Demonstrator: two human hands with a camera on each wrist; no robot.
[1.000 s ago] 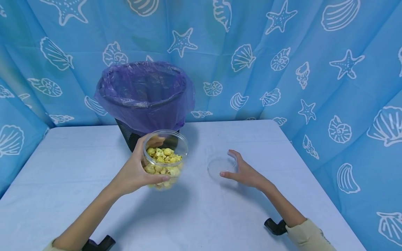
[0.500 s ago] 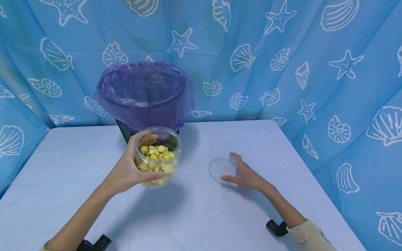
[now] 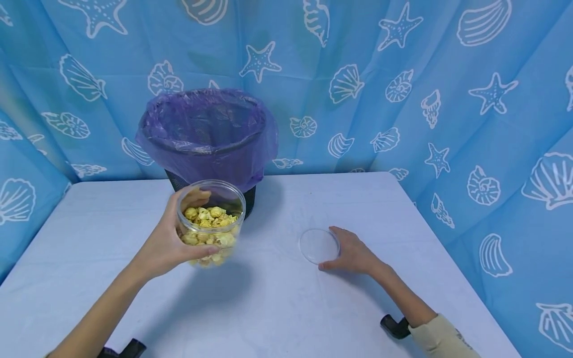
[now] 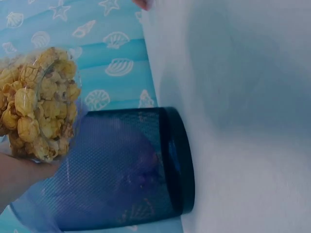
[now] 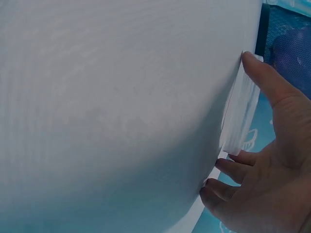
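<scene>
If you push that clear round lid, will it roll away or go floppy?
The clear round lid probably won't roll, because it lies flat on the table. It looks light, being shallow and see-through. It's likely stiff rather than floppy: it shows a neat circle beside the right hand.

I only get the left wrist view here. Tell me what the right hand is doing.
Observer: The right hand holds a clear round lid by its edge.
Operator: Now check the top of the popcorn tub; my view cuts it off.
Observer: The head view shows it open, with no cover on it.
Operator: Do the same for the bin; I see its side and base, not its top.
Observer: A purple bag lines it and hangs out over the rim.
</scene>
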